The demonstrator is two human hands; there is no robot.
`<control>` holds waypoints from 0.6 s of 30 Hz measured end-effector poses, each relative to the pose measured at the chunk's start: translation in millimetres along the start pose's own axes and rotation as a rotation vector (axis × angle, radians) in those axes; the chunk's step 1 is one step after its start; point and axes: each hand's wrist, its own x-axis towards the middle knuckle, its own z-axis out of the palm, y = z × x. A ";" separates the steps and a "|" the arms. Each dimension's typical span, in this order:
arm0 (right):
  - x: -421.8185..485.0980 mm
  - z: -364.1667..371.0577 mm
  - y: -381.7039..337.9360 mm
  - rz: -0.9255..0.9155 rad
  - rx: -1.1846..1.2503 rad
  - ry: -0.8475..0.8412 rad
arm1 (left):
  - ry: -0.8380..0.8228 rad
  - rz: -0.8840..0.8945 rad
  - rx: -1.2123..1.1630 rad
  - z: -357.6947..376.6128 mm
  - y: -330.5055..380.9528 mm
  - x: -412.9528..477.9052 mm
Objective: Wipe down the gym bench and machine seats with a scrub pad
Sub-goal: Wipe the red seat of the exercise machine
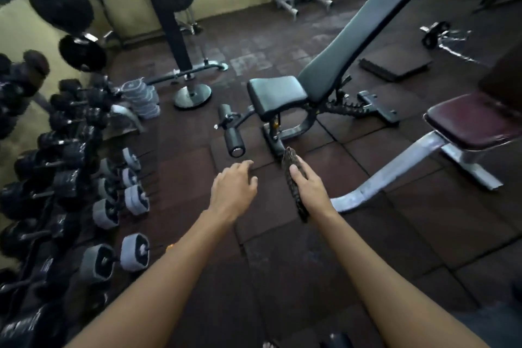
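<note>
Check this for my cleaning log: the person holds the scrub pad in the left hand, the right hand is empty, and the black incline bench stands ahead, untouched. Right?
Not quite: the hands are swapped. In the head view, the scrub pad is held in the right hand, and the left hand is empty. The black incline bench does stand ahead, untouched.

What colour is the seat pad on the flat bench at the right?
Dark maroon padded seat, shown in the head view.

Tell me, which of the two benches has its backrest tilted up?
The black bench straight ahead: its long back pad slopes upward. The maroon bench on the right has a silver frame.
</note>
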 end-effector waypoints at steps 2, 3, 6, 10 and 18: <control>40.6 -12.9 -9.9 -0.010 0.022 0.067 | -0.012 0.071 0.001 -1.3 13.9 49.7; 60.2 -21.1 -15.2 -0.006 0.043 0.109 | -0.026 0.099 -0.001 -0.6 21.8 74.8; 117.7 -50.3 -21.0 0.023 0.056 0.245 | -0.076 0.197 0.001 8.6 48.3 147.6; 199.4 -94.3 -26.1 0.030 0.060 0.384 | -0.118 0.340 0.003 31.7 95.0 251.4; 340.9 -199.5 -51.2 0.079 0.117 0.729 | -0.280 0.686 -0.009 87.4 239.5 454.1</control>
